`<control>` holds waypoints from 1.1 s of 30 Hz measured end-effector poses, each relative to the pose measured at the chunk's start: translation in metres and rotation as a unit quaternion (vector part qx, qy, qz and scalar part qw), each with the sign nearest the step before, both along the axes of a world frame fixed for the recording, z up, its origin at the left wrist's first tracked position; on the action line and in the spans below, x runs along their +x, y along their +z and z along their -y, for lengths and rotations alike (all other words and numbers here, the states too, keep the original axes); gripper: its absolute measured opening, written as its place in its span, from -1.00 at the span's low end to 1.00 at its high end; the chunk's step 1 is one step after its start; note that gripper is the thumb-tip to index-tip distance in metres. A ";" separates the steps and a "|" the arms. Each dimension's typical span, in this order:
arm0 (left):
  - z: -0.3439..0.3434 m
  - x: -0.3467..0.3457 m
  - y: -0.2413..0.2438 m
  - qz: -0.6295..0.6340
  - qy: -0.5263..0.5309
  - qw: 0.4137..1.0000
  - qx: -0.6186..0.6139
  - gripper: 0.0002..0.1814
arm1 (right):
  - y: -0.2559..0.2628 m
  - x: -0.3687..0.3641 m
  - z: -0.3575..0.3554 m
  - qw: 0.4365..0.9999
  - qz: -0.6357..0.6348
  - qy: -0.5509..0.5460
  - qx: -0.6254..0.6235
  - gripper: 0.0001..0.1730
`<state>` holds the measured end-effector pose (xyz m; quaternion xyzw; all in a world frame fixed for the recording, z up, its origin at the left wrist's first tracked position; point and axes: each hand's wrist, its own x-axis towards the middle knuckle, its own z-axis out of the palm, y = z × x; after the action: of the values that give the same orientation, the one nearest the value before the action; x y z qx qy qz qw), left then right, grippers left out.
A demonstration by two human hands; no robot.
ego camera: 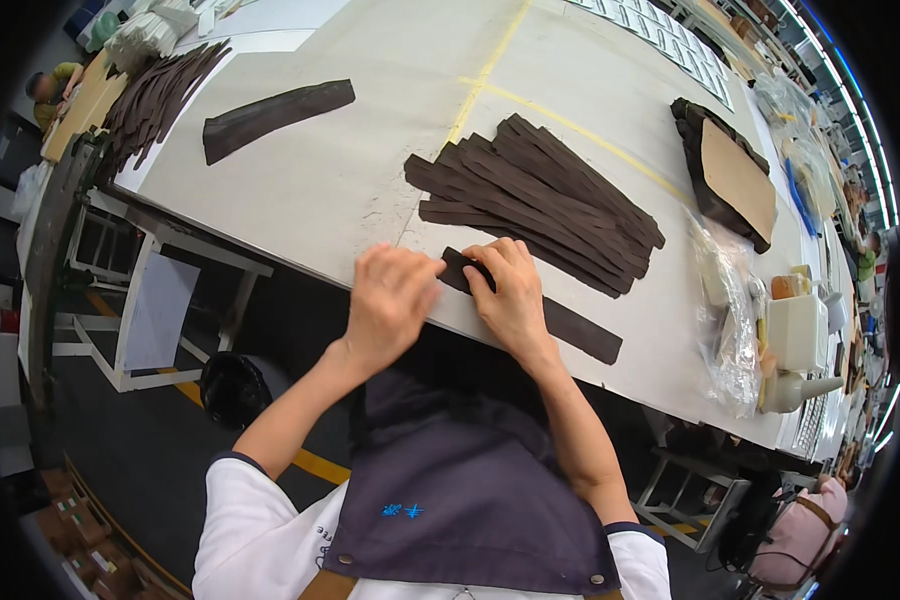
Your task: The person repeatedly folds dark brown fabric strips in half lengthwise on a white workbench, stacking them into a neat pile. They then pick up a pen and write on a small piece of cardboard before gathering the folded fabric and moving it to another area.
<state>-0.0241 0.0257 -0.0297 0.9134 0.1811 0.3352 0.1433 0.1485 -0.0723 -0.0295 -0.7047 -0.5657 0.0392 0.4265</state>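
At the table's near edge lies a dark brown strip (583,330), perhaps leather or fabric, slanting down to the right. My right hand (511,304) grips it near its left end, thumb and fingers curled around the edge. Close to that same end is my left hand (394,304), blurred, its fingers bent inward; whether it pinches the strip cannot be made out. Just beyond both hands, a fanned pile of similar dark brown strips (532,202) lies overlapped on the white tabletop (330,195).
A wider dark piece (277,116) lies at the back left, with a heap of thin strips (161,97) past it. To the right are a dark bundle with cardboard (739,180), clear plastic bags (727,322), a white container (797,334) and a nozzle bottle (795,391).
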 end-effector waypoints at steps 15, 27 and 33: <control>0.014 -0.006 -0.021 -0.065 -0.018 0.997 0.040 -0.36 | -0.002 -0.005 -0.004 0.996 0.068 0.047 0.020 -0.62; 0.016 -0.012 -0.029 -0.036 0.000 0.999 0.041 -0.38 | -0.007 -0.006 -0.001 0.990 0.125 0.068 0.011 -0.54; 0.015 -0.010 -0.018 -0.049 -0.011 0.999 0.007 -0.34 | -0.003 -0.009 -0.001 0.973 0.218 0.076 0.010 -0.50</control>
<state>-0.0339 0.0108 -0.0480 0.9317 0.1748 0.2901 0.1315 0.1397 -0.0709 -0.0322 -0.6472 -0.6971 -0.0886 0.2956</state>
